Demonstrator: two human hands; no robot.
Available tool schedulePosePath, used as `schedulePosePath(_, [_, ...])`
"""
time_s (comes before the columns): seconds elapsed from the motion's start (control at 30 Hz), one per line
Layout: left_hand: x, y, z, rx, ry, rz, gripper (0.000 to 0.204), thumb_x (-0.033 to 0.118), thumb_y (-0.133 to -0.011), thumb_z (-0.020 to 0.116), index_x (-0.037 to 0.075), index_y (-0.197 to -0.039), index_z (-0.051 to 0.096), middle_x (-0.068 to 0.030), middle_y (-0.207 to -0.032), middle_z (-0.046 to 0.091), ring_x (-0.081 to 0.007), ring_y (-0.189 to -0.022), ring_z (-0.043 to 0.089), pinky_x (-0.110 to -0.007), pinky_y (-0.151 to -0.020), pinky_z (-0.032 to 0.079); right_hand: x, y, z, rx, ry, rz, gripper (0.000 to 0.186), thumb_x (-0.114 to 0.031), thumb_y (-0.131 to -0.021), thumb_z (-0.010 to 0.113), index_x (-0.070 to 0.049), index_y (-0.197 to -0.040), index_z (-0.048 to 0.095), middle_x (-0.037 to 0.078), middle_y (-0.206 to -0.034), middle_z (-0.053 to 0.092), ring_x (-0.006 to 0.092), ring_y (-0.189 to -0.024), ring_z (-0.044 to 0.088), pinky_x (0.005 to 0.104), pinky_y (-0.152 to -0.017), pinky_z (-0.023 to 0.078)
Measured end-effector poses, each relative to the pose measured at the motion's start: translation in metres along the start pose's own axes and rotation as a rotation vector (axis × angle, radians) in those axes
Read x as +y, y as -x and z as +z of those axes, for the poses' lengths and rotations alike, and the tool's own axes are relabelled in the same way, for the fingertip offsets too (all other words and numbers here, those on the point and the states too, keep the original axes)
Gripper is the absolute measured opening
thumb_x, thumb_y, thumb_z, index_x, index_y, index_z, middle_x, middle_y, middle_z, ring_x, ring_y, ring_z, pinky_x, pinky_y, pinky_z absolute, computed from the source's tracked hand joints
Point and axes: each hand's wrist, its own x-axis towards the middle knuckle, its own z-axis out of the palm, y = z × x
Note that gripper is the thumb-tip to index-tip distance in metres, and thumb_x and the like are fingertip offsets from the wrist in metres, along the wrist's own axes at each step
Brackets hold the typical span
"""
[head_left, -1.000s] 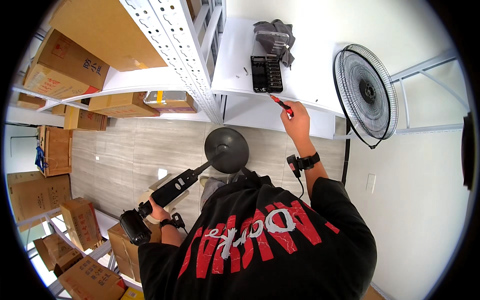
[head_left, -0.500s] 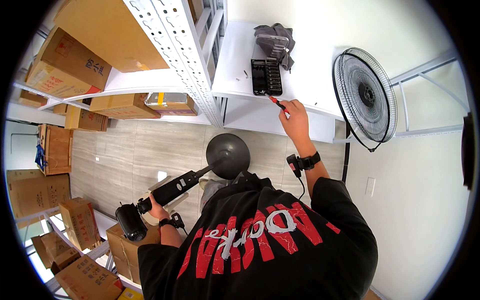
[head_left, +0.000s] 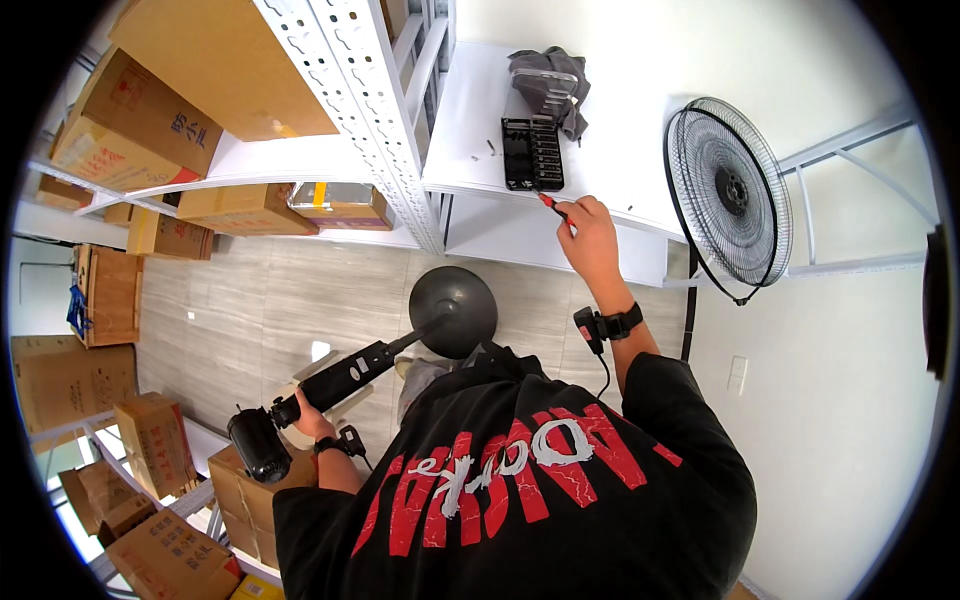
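Red-and-white lettering crosses the black shirt point(head_left: 520, 530), and printed characters mark the brown cardboard cartons point(head_left: 152, 440) at left. At far centre, the outstretched right hand point(head_left: 592, 245) has its fingers pinching a red-and-black screwdriver point(head_left: 551, 204), its tip at the near edge of a black plastic bit case point(head_left: 519, 160) on the smooth white shelf point(head_left: 625, 150). Near left, the left hand point(head_left: 312, 420) has its fingers wrapped around a black fan stand point(head_left: 350, 376), which slants to a round, domed base point(head_left: 455, 315).

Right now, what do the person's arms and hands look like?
Left hand and right hand: ungloved. Short black sleeves. Each wrist wears a black strap carrying a small dark module with a black cable; the right module shows a reddish marking.
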Motion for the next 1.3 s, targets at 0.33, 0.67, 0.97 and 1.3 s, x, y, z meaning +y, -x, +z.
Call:
schedulePosePath(0.33, [0.013,0.013,0.007,0.051,0.016,-0.025,0.058,0.03,-0.079,0.079,-0.005,-0.121,0.059,-0.0117,-0.116,0.065,-0.0221,-0.095,0.064,-0.035,-0.087,0.053,0.0,-0.005,-0.002,-0.033,0.008,0.021,0.028,0.004,-0.071,0.062,-0.004,-0.097,0.068,0.01,-0.086,0.054,0.0303,-0.083,0.053,0.0395,-0.073,0.047])
schedulePosePath(0.67, [0.004,0.011,0.022,0.008,0.065,-0.043,0.059,0.026,-0.08,0.078,-0.004,-0.125,0.056,-0.0111,-0.123,0.061,-0.0223,-0.102,0.063,-0.034,-0.09,0.052,0.015,-0.005,0.008,-0.024,0.002,0.013,0.029,0.006,-0.072,0.061,-0.004,-0.098,0.068,0.012,-0.087,0.053,0.0309,-0.084,0.053,0.0392,-0.073,0.046])
schedulePosePath(0.97, [-0.014,0.0,0.029,0.001,0.091,-0.016,0.056,0.024,-0.08,0.077,-0.004,-0.125,0.057,-0.0099,-0.121,0.063,-0.0215,-0.103,0.062,-0.033,-0.091,0.051,0.026,-0.008,0.011,-0.034,0.047,-0.021,0.033,0.013,-0.067,0.058,-0.004,-0.091,0.072,0.011,-0.089,0.052,0.0303,-0.086,0.051,0.0384,-0.075,0.046])
schedulePosePath(1.3, [-0.014,0.012,0.031,0.038,0.038,0.0,0.058,0.031,-0.079,0.079,-0.005,-0.119,0.06,-0.0105,-0.116,0.064,-0.0207,-0.096,0.064,-0.034,-0.086,0.053,0.013,-0.014,-0.002,-0.064,-0.101,0.065,0.025,0.005,-0.074,0.062,-0.004,-0.096,0.069,0.011,-0.086,0.055,0.0281,-0.078,0.056,0.0354,-0.07,0.048])
